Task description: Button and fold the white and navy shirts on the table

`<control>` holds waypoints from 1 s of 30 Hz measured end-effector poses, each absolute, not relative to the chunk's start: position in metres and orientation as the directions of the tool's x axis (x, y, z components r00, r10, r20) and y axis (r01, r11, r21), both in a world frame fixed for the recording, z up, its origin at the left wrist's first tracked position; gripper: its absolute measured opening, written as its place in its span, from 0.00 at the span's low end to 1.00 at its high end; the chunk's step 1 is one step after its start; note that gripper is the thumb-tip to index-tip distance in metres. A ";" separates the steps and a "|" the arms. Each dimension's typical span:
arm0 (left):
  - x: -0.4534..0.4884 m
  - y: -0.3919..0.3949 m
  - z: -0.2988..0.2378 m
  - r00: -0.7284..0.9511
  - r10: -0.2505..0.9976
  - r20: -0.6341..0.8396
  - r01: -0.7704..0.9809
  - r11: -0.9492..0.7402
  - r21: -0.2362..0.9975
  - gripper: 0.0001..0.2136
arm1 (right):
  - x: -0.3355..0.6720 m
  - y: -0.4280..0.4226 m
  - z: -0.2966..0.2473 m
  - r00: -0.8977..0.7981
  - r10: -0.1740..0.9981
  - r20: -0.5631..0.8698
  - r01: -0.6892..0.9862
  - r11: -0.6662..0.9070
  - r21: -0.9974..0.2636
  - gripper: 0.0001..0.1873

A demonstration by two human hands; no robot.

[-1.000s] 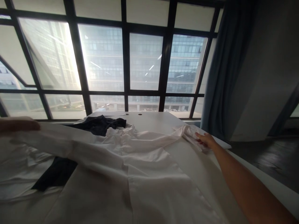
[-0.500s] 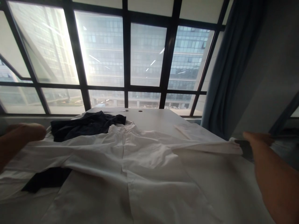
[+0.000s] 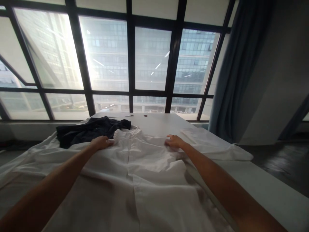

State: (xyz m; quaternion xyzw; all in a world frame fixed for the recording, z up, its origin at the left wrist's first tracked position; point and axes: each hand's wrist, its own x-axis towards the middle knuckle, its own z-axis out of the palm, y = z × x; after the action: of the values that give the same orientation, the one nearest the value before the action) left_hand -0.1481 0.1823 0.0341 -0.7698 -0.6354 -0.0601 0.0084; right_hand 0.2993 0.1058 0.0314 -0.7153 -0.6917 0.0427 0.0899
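Note:
A white long-sleeved shirt [image 3: 154, 193] lies spread face up, its front seam running down the middle and its collar [image 3: 125, 133] at the far end. My left hand [image 3: 101, 142] rests at the shoulder left of the collar, fingers apart. On the opposite shoulder is my right hand [image 3: 174, 142], its fingers spread and slightly blurred over the cloth. The right sleeve [image 3: 231, 152] stretches out toward the table's right edge. Folds and my left forearm partly cover the left side of the shirt.
A dark garment [image 3: 84, 132] lies crumpled beyond my left hand, on white cloth. Flat white material [image 3: 195, 133] lies on the white table [image 3: 159, 120] at the right. Behind stand black-framed windows [image 3: 152, 58] and a blue curtain [image 3: 231, 80].
Both hands have moved inward from far out at the sides to the shirt's shoulders. My right hand has let go of the sleeve end, which now lies on the table.

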 end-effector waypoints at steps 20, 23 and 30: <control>-0.058 0.121 0.029 0.434 0.885 0.169 0.892 -0.448 0.057 0.30 | 0.279 0.101 0.027 -0.036 0.955 0.294 0.999 0.045 -0.021 0.25; -0.061 0.097 0.011 0.490 0.868 0.084 0.867 -0.495 0.056 0.34 | 0.259 0.084 0.008 -0.142 0.983 0.120 0.986 0.151 -0.072 0.32; -0.073 0.074 -0.003 0.530 0.846 -0.058 0.847 -0.526 0.072 0.33 | 0.249 0.043 -0.003 -0.078 0.995 -0.063 0.994 0.072 -0.085 0.40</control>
State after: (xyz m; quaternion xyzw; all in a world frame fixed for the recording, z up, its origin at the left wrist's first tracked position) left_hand -0.0729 0.0743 -0.0033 -0.8736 -0.4845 0.0078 -0.0455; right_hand 0.2494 0.0433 -0.0034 -0.6791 -0.7322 0.0525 0.0059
